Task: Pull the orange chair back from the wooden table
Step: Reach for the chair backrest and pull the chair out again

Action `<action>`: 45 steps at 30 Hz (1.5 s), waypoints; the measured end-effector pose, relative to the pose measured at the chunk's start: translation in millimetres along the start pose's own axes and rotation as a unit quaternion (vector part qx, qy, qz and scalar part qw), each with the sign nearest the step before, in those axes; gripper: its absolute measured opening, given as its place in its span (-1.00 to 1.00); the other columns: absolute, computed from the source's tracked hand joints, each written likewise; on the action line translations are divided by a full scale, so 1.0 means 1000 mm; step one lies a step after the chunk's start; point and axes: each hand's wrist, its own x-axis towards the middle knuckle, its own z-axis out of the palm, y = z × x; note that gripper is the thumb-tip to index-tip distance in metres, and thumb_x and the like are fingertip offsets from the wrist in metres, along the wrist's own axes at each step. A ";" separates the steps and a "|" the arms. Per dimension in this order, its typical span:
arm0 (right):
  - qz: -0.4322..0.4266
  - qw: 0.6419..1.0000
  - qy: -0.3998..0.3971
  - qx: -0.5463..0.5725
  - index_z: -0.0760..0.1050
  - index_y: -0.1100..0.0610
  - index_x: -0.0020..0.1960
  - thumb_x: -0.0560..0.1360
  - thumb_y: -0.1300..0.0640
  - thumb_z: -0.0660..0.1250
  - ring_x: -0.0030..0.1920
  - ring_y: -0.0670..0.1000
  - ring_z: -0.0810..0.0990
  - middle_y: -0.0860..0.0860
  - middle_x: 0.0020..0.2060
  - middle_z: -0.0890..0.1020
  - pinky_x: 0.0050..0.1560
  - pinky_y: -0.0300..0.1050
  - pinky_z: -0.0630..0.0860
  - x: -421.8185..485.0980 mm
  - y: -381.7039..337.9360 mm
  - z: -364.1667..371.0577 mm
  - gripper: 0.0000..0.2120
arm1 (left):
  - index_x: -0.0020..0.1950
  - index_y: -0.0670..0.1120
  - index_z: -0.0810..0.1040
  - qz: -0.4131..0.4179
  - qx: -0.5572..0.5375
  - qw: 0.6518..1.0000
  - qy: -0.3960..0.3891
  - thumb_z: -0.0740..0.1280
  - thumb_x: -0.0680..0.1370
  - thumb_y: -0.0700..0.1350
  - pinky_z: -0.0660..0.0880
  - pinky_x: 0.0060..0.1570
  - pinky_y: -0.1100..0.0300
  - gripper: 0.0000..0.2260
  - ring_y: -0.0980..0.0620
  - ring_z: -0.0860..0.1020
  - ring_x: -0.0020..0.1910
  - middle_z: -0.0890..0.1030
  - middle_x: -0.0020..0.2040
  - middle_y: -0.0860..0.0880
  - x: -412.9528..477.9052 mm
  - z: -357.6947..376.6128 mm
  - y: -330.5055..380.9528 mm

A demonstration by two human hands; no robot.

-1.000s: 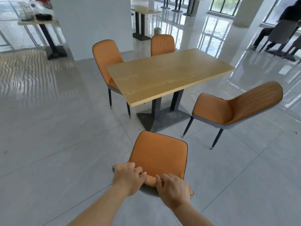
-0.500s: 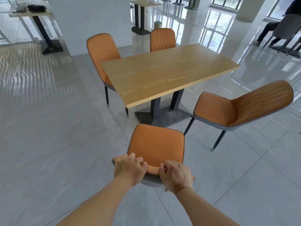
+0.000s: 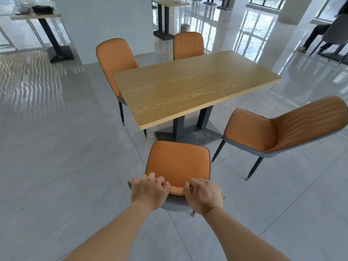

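Observation:
An orange chair (image 3: pixel 178 161) with a grey shell stands on the floor just in front of me, its seat facing the wooden table (image 3: pixel 192 85). There is a gap of bare floor between the seat's front edge and the table's near edge. My left hand (image 3: pixel 148 189) grips the left part of the chair's backrest top. My right hand (image 3: pixel 204 194) grips the right part of the same edge. Both hands have their fingers curled over the rim. The chair's legs are mostly hidden under the seat and my hands.
Another orange chair (image 3: pixel 282 129) stands to the right of the table, and two orange chairs (image 3: pixel 115 61) (image 3: pixel 188 45) stand on its far side. A white pillar (image 3: pixel 105 25) and other tables (image 3: pixel 37 17) are behind. A seated person (image 3: pixel 320 32) is at far right. Grey tiled floor surrounds me.
The view has shifted closer to the table and the chair sits higher in the frame. Both hands keep the same grip on the backrest.

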 end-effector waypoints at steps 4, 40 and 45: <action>-0.011 1.000 -0.005 -0.019 0.29 0.07 -0.37 0.51 -0.17 -0.04 -0.47 0.02 0.36 -0.07 -0.48 0.38 -0.47 -0.16 0.19 0.028 0.017 -0.003 -0.57 | -0.09 0.10 0.60 -0.013 -0.011 1.000 0.015 -0.04 0.56 0.21 0.39 -0.05 0.04 -0.56 0.05 0.45 -0.22 0.47 -0.23 0.06 0.023 0.002 0.013; -0.018 0.996 -0.073 -0.050 0.29 0.04 -0.36 0.56 -0.14 0.03 -0.39 -0.01 0.43 -0.04 -0.42 0.45 -0.39 -0.10 0.33 0.186 0.081 -0.013 -0.61 | -0.02 0.08 0.59 -0.010 -0.024 1.000 0.006 -0.16 0.55 0.21 0.44 -0.07 0.07 -0.46 0.02 0.46 -0.20 0.52 -0.17 0.03 0.163 -0.007 0.058; -0.014 0.995 -0.089 -0.045 0.39 0.04 -0.30 0.54 -0.17 0.00 -0.36 -0.04 0.45 -0.05 -0.37 0.48 -0.35 -0.11 0.36 0.188 0.079 -0.015 -0.60 | -0.04 0.07 0.59 -0.002 -0.035 0.999 0.004 -0.19 0.54 0.21 0.46 -0.08 0.09 -0.44 0.04 0.46 -0.21 0.54 -0.18 0.04 0.164 -0.007 0.057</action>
